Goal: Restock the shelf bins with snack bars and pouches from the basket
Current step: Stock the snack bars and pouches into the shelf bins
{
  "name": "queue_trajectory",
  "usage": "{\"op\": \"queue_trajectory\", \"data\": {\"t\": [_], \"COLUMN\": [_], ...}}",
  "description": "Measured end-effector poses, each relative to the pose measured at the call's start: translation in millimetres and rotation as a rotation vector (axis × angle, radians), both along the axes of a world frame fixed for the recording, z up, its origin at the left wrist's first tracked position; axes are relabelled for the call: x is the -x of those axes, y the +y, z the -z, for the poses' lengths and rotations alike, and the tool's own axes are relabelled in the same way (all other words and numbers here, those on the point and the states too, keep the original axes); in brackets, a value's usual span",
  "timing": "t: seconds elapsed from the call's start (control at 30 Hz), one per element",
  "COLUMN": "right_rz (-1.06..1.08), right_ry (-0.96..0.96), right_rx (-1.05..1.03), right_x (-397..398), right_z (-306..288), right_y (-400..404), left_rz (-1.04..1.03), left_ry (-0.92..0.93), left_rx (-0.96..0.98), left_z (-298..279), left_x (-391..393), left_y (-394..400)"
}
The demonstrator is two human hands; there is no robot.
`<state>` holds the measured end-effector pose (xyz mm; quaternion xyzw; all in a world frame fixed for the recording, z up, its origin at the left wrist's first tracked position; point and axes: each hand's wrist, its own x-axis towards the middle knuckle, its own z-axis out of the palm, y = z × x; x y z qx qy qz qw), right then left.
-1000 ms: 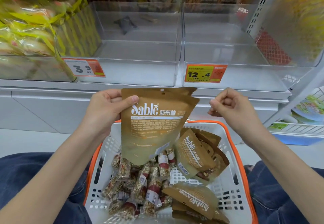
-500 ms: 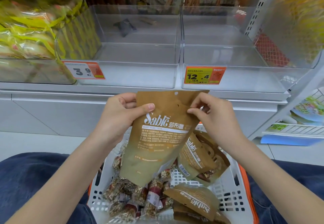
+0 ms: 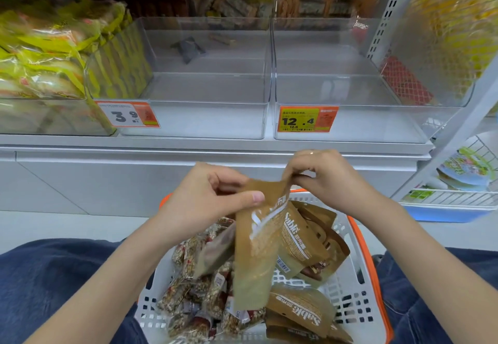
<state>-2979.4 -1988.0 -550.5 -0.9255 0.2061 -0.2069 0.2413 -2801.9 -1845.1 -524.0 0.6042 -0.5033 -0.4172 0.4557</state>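
A brown Sable pouch (image 3: 256, 249) hangs edge-on above the white basket with an orange rim (image 3: 361, 276). My left hand (image 3: 207, 203) grips its upper left edge, thumb across the front. My right hand (image 3: 320, 176) pinches its top right corner. In the basket lie several more brown pouches (image 3: 301, 241) on the right and several clear-wrapped snack bars (image 3: 204, 289) on the left. Above, two clear shelf bins stand side by side: the middle bin (image 3: 204, 117) with a 3.9 tag and the right bin (image 3: 363, 122) with a 12.4 tag.
A left bin (image 3: 45, 74) is full of yellow-wrapped packs. A small dark wrapper (image 3: 188, 48) lies at the back of the middle bin. A wire shelf with packets (image 3: 463, 176) stands low at the right. My blue-jeaned knees flank the basket.
The pouch has turned from facing me to nearly edge-on. My right hand came in from the right and took its top corner. The view has tilted slightly, showing more shelf.
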Motion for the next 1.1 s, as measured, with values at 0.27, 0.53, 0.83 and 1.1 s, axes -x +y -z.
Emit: {"op": "queue_trajectory", "data": {"t": [0.27,0.53,0.83,1.1], "right_rz": [-0.286,-0.258,0.086,0.115], "right_ry": [-0.117,-0.26,-0.519,-0.477], "right_rx": [0.151,-0.149,-0.831,-0.804], "right_x": [-13,-8,11,-2], "right_z": [-7,-20,-33,-15], "right_y": [33,39,18,19], "left_rz": [0.282,0.325,-0.119,-0.302], "left_ry": [-0.311,0.072,0.354,0.318], "left_rx": [-0.039,-0.132,0.095,0.328], "left_z": [3,11,8,-13], "left_x": [-36,-24,-31,-59], "left_y": [-13,-21,-14,-10]}}
